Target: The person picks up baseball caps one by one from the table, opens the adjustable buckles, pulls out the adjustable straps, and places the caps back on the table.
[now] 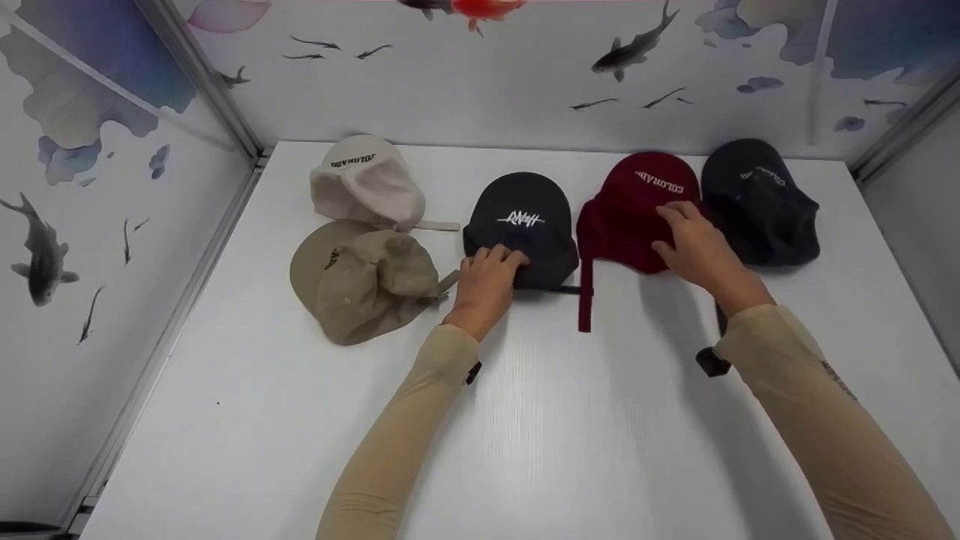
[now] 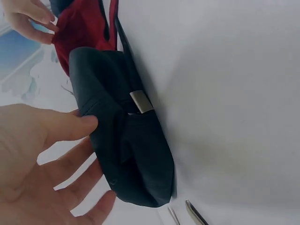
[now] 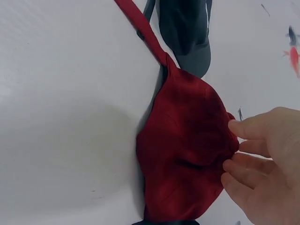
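Observation:
Near the middle of the table lies a black baseball cap with white lettering on its front. My left hand is at its lower left side; in the left wrist view the thumb touches the crown and the other fingers are spread along its edge. To the right is a dark red cap marked COLORADO, its strap trailing down. Loosely bent fingers of my right hand touch the red crown; in the right wrist view thumb and fingertips rest at its edge.
A dark navy cap lies right of the red one, partly behind the right hand. At the left, a cream cap lies beyond a khaki cap. Printed panels with fish border the white table.

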The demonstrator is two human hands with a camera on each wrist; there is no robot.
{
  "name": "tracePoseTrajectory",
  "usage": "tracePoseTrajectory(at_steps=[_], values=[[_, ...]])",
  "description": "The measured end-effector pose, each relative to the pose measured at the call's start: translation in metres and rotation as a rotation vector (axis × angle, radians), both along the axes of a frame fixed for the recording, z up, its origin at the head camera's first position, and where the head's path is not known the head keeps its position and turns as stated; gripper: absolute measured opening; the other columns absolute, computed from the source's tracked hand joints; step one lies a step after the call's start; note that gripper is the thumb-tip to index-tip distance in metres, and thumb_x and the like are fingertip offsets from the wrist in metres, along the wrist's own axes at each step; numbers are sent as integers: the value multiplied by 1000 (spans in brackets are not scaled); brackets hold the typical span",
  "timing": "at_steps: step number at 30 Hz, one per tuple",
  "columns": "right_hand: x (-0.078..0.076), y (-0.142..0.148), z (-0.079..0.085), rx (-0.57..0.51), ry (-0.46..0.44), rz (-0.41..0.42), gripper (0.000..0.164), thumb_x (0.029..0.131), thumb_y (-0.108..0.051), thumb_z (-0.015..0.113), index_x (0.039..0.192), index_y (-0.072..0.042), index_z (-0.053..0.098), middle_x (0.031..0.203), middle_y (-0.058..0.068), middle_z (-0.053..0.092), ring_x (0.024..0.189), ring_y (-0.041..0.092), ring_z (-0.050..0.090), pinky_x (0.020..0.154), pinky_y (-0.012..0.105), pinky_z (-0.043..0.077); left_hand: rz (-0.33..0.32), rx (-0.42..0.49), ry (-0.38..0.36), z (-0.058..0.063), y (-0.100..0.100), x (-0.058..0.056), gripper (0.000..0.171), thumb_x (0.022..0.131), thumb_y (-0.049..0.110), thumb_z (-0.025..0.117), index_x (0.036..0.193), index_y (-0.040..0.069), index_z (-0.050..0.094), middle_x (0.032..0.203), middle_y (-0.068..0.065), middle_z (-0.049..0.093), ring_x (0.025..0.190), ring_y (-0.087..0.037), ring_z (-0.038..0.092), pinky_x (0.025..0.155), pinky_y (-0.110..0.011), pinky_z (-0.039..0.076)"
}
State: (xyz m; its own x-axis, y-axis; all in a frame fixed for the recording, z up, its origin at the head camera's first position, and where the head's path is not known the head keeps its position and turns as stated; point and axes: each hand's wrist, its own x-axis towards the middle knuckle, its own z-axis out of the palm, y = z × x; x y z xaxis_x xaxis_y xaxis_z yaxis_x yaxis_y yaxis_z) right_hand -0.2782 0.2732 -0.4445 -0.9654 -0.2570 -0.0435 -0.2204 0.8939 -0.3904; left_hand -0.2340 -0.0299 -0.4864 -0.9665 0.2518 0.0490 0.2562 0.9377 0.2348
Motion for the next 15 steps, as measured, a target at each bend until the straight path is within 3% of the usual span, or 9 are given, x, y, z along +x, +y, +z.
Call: tracePoseTrajectory(at_steps=[4,12,15], values=[[5,-1,-1,-18,-65,30,60,101,-11,56,152,5,30,159,26,24,139,50,37,113,64,33,-13,-4,33,-1,-2,0,29,98,7,60,120,23,67,121,-2,64,114,-24,59,98,-41,49],[25,-12,-2,-89,6,72,59,98,-10,61,150,1,35,160,24,24,134,48,44,111,64,36,-36,57,93,6,-8,6,23,98,15,64,118,24,67,117,-1,65,109,-23,60,94,-40,49],[31,-18,-2,-97,23,92,56,98,-11,62,148,-1,39,159,21,27,132,46,48,109,69,34,-36,94,118,11,-9,9,22,98,15,64,118,24,67,117,0,65,109,-23,60,94,-40,48]])
